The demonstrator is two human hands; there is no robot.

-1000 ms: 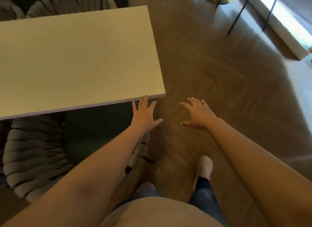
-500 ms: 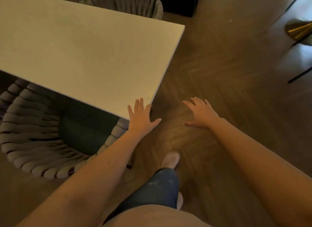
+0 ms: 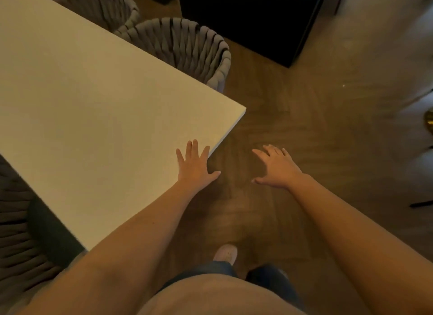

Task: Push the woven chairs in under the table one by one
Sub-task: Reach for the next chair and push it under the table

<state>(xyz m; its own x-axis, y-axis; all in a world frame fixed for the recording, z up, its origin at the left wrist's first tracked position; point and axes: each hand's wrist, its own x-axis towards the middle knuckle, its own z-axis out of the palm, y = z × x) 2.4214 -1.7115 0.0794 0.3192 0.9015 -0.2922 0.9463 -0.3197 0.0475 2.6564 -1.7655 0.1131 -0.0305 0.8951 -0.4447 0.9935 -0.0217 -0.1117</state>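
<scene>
Closest in, at six o'clock, a pale shoe [image 3: 225,253] stands on the wooden floor [image 3: 304,117] below dark jeans. At eight o'clock, a woven chair [image 3: 16,244] has its dark seat partly under the near long edge of the white table [image 3: 93,108], with its grey woven back sticking out toward the person.

Both bare forearms reach forward. The left hand [image 3: 194,164], near eleven o'clock from the body, is flat with its fingers straight and fanned, holding nothing. It lies over the table's short end edge, but I cannot tell whether it touches the top. The right hand [image 3: 277,168], at one o'clock, hangs palm down over the bare floor, fingers loosely spread and slightly bent, also holding nothing.

Beyond the table's far long edge, at twelve o'clock, a second woven chair [image 3: 185,45] shows its rounded back just beside the tabletop, its seat hidden under it. A third woven chair [image 3: 100,7] sits next to it at eleven o'clock. A dark cabinet [image 3: 246,21] stands behind them.
</scene>
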